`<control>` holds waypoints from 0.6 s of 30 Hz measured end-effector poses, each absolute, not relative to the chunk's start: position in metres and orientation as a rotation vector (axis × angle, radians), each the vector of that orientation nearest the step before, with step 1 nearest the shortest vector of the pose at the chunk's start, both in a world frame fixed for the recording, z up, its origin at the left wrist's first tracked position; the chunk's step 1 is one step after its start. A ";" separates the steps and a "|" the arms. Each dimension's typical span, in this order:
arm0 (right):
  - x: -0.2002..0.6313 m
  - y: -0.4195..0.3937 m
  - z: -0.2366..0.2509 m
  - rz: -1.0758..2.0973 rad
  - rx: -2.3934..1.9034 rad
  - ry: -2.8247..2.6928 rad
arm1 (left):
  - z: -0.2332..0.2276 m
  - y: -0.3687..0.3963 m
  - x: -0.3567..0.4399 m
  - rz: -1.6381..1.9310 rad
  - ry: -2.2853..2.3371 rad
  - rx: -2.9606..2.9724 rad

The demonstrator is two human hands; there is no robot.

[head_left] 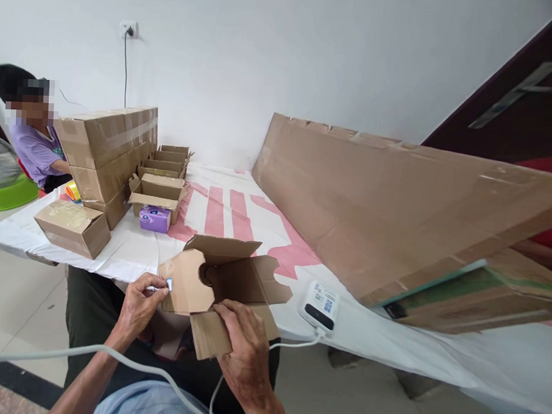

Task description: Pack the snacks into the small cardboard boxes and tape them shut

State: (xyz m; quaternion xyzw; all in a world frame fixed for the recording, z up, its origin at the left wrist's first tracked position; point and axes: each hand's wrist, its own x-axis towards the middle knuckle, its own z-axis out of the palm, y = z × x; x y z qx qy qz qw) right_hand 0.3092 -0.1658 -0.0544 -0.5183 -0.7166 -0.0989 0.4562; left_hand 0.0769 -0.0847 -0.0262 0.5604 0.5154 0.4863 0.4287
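A small open cardboard box (236, 278) lies at the table's near edge with its flaps spread. My right hand (245, 343) grips its lower front flap. My left hand (139, 305) pinches a small white and blue item (168, 284) against the box's left flap. A white cable (127, 362) runs across my left forearm.
A white power strip (320, 305) lies right of the box. A large cardboard sheet (395, 200) leans across the right. Stacked taped boxes (107, 145), open cartons (160, 190), a purple pack (155, 218) and one sealed box (74, 225) stand at the left. Another person (32, 141) sits far left.
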 end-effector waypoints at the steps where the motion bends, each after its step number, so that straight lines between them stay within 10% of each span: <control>1: 0.309 -0.166 -0.054 -0.245 -1.275 -1.767 | -0.027 -0.084 0.077 1.236 1.276 1.402; 18: 0.311 -0.165 -0.051 -0.276 -1.244 -1.757 | -0.030 -0.072 0.083 1.347 1.157 1.479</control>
